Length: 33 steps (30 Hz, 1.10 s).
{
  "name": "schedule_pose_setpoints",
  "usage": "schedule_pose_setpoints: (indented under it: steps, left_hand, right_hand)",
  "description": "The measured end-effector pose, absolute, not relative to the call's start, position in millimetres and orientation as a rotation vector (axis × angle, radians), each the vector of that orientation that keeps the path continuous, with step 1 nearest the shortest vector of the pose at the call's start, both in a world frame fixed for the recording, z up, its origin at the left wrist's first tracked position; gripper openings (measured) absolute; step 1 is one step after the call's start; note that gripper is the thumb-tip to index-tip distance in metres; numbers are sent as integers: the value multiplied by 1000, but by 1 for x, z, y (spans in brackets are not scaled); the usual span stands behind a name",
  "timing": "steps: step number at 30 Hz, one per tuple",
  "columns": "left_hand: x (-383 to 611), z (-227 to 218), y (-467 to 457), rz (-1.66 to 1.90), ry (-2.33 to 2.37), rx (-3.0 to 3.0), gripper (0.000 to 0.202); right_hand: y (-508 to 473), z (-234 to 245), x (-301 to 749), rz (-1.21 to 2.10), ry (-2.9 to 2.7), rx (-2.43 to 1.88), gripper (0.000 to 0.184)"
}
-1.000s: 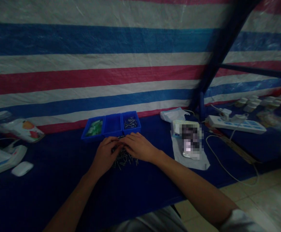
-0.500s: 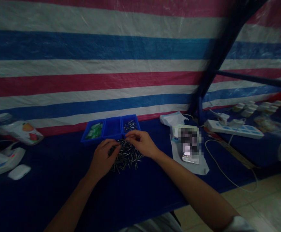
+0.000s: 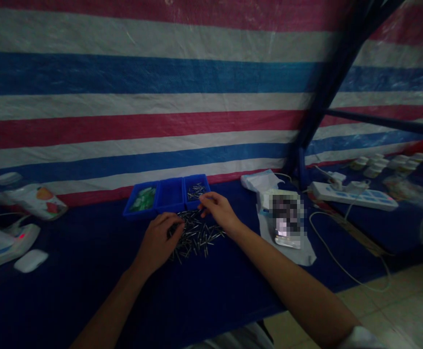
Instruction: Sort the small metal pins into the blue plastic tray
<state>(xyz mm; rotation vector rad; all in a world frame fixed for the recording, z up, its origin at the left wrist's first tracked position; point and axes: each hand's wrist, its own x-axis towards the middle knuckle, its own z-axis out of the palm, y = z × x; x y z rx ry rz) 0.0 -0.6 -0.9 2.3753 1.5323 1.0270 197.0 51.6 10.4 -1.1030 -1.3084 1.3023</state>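
A loose pile of small, thin metal pins (image 3: pixel 196 235), perhaps rivets, lies on the dark blue tabletop. My left hand (image 3: pixel 160 237) rests over the pile's left side, thumb and fingertips drawn close together; anything between them is too small to make out. Over the pile's upper right, just in front of the right compartment, my right hand (image 3: pixel 218 211) has its fingers bent into a pinch whose contents I cannot make out. Behind the pile stands a blue three-part tray (image 3: pixel 170 194). Green pieces (image 3: pixel 144 198) fill its left compartment, and similar metal pins (image 3: pixel 196 190) lie in the right one.
Right of the pile, a partly blurred package (image 3: pixel 287 218) lies on white paper (image 3: pixel 305 252). A power strip (image 3: pixel 354 196) with a white cable stands farther right. On the left are a plastic bottle (image 3: pixel 46 198), another power strip (image 3: pixel 25 242) and a small white case (image 3: pixel 31 261).
My right hand has moved slightly right, away from my left hand, uncovering more of the pile between them. The left hand stays almost where it was.
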Motion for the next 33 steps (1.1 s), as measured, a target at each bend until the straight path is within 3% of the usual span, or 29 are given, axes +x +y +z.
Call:
schedule_pose_setpoints:
  steps: [3,8,11,19,27,33]
  left_hand:
    - [0,-1,-1,1006,1530,2385,22]
    - [0,-4,0,875,1560,2428,19]
    - [-1,-6,-1,748,1602,2462,17]
    - [5,-8,2,618,1645,2479,18]
    - [13,-6,15,763,1612,2441,21]
    - [5,-6,16,861,1643,2454,25]
  right_hand:
    - [51,7,198,1115,-1521,-1185,19]
    - [37,4,203,450,-2243,-1303,21]
    - [30,3,203,250,-2445,-1339,25]
    - [30,5,198,206,-2535,-1342,23]
    - [30,6,197,259,-2436,-1240,35]
    - [35,-1,194,428,-2279,-1090,35]
